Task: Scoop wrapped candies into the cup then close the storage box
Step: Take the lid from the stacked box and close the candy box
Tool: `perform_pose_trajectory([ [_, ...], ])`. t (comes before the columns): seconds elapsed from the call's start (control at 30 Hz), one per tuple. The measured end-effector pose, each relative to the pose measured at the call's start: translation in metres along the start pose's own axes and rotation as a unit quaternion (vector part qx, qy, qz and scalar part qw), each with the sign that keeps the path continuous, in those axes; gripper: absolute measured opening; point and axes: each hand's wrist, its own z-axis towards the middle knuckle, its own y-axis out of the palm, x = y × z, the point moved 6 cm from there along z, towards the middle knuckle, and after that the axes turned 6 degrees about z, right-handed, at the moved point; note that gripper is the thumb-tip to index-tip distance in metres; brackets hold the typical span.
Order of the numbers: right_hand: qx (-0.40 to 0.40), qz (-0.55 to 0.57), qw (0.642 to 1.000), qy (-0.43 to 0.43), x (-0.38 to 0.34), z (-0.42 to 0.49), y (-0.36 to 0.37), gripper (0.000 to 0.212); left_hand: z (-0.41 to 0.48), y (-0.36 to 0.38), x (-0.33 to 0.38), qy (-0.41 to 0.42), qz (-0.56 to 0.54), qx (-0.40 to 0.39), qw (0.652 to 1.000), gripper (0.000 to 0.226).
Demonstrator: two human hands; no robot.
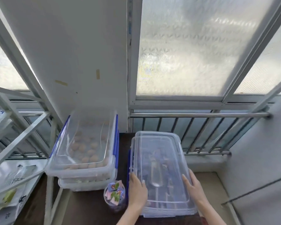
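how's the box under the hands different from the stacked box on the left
The box under the hands holds dark purple-wrapped candies and a clear scoop; the left box holds round tan items. The first sits on the table; the left one rides atop another box. Both are clear plastic with lids on.

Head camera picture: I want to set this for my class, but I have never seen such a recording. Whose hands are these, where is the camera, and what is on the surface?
There is no machine here. A person wears one wide-angle camera on the head, looking forward and down, so the two bare hands are the person's own. The left hand and the right hand rest flat on the clear lid of a storage box, pressing it on; neither has a closed grip. Beside it stands a cup filled with wrapped candies. Further left, stacked clear boxes with blue clips hold round brownish items. All sit on a dark table by a window.
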Motion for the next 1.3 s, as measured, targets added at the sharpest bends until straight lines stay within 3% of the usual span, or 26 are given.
perform_pose_trajectory([
  [0.33,-0.049,-0.016,0.999,-0.019,0.017,0.01,0.021,0.062,0.011,0.024,-0.045,-0.03,0.038,0.045,0.998,0.059],
  [0.93,-0.031,-0.02,0.999,-0.021,0.037,0.023,0.024,0.065,0.036,0.032,-0.058,-0.059,0.032,0.014,0.998,0.063],
  [1.03,-0.02,-0.028,0.999,0.001,0.041,0.031,0.017,0.091,0.038,0.033,-0.055,-0.066,0.005,-0.004,0.998,0.068],
  [1.2,-0.024,0.044,0.989,0.14,0.061,0.044,0.0,0.132,0.049,0.031,-0.059,-0.151,-0.079,-0.041,0.985,0.089],
  [1.3,-0.02,0.045,0.989,0.142,0.068,0.051,-0.006,0.136,0.05,0.033,-0.061,-0.184,-0.113,-0.055,0.975,0.086],
])
